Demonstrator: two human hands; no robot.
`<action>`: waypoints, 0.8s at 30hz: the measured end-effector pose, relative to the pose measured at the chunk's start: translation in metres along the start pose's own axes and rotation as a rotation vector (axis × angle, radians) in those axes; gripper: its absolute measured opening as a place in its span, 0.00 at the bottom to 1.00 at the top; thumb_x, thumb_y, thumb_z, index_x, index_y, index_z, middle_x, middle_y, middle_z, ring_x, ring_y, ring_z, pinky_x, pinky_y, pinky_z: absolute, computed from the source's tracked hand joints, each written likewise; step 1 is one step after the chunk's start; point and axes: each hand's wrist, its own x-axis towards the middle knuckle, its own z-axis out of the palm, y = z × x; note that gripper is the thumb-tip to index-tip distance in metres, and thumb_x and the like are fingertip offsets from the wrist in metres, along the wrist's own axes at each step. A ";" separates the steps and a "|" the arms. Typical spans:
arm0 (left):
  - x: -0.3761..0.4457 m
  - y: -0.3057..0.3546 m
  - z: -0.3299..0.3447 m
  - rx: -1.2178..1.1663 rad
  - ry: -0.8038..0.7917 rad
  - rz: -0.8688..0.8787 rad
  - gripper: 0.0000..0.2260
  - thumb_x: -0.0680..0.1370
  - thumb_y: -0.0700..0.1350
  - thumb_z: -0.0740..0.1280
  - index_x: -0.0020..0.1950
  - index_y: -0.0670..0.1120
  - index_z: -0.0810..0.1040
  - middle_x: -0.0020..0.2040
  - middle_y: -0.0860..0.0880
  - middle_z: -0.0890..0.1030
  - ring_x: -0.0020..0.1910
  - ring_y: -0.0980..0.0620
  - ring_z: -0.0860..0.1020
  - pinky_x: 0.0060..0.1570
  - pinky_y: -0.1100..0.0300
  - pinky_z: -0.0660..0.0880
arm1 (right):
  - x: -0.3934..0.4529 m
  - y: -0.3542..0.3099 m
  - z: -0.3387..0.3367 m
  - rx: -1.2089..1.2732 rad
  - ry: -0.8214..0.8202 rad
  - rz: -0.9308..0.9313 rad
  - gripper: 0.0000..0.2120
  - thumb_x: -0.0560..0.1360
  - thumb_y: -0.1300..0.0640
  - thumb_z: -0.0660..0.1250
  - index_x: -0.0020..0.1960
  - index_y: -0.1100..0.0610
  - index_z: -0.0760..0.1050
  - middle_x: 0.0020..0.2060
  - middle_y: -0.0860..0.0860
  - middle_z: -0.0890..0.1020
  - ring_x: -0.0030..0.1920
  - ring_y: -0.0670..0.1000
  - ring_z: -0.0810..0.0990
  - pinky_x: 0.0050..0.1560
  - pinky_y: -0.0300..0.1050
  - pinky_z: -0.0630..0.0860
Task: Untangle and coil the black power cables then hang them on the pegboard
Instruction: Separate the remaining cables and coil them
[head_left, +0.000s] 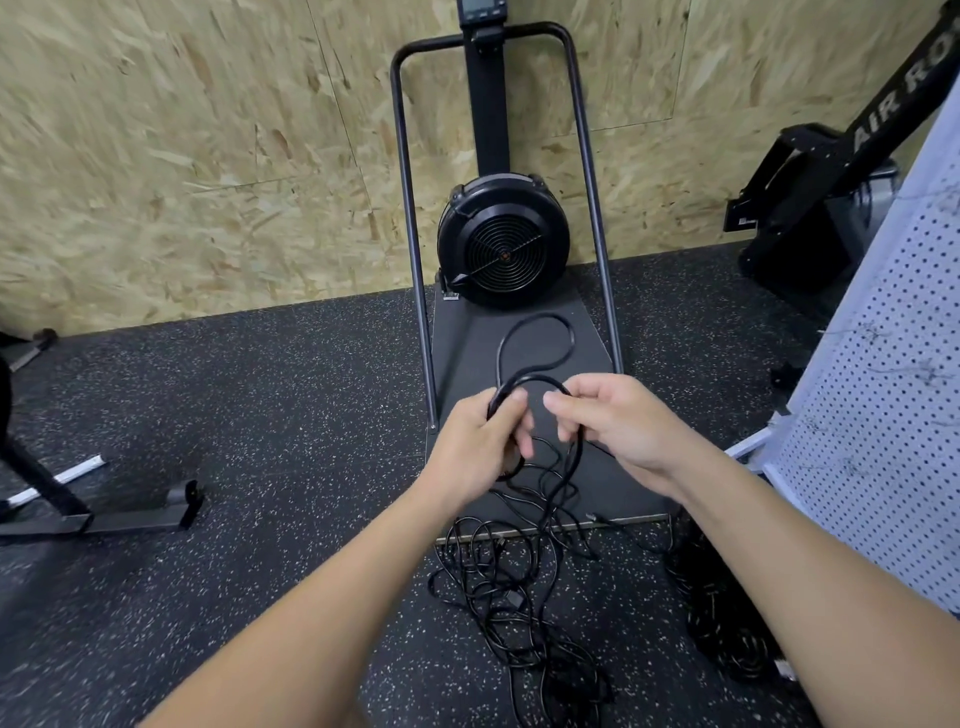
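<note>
Both hands hold one black cable (537, 340) above the tangle (524, 587): left hand (480, 441) fingers curled round it, right hand (618, 421) fingers pinching its loop. Pegboard (878, 415) stands right of the tangle.

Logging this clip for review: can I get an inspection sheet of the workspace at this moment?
Surface: speckled black rubber floor.
Job's things: black cable loop held up; tangled cable pile on the floor; white pegboard at right, nothing hung on it.
Clutter: second dark cable heap by the pegboard.
Grips: left hand and right hand both grip the cable.
Cables: strands hang from the hands into the pile.
Surroundings: fan machine, chipboard wall.
</note>
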 end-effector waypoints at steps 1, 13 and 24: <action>0.001 0.001 -0.001 -0.031 0.021 -0.006 0.18 0.91 0.51 0.61 0.51 0.40 0.81 0.35 0.42 0.84 0.31 0.47 0.73 0.34 0.54 0.69 | 0.001 0.005 -0.004 -0.029 -0.012 0.042 0.15 0.84 0.46 0.73 0.45 0.55 0.82 0.41 0.55 0.83 0.46 0.54 0.82 0.64 0.53 0.77; -0.001 -0.003 -0.003 0.061 -0.058 -0.013 0.17 0.91 0.56 0.58 0.60 0.53 0.85 0.29 0.49 0.77 0.40 0.49 0.83 0.46 0.50 0.75 | 0.015 0.003 -0.015 0.533 0.297 0.080 0.13 0.85 0.68 0.67 0.69 0.60 0.78 0.47 0.54 0.76 0.43 0.49 0.75 0.51 0.49 0.80; -0.021 -0.018 0.030 0.097 -0.334 -0.016 0.09 0.91 0.54 0.58 0.59 0.54 0.76 0.30 0.48 0.68 0.27 0.44 0.68 0.34 0.50 0.75 | 0.017 0.000 -0.018 0.708 0.375 0.018 0.14 0.81 0.75 0.69 0.64 0.64 0.75 0.50 0.61 0.78 0.54 0.57 0.82 0.58 0.64 0.87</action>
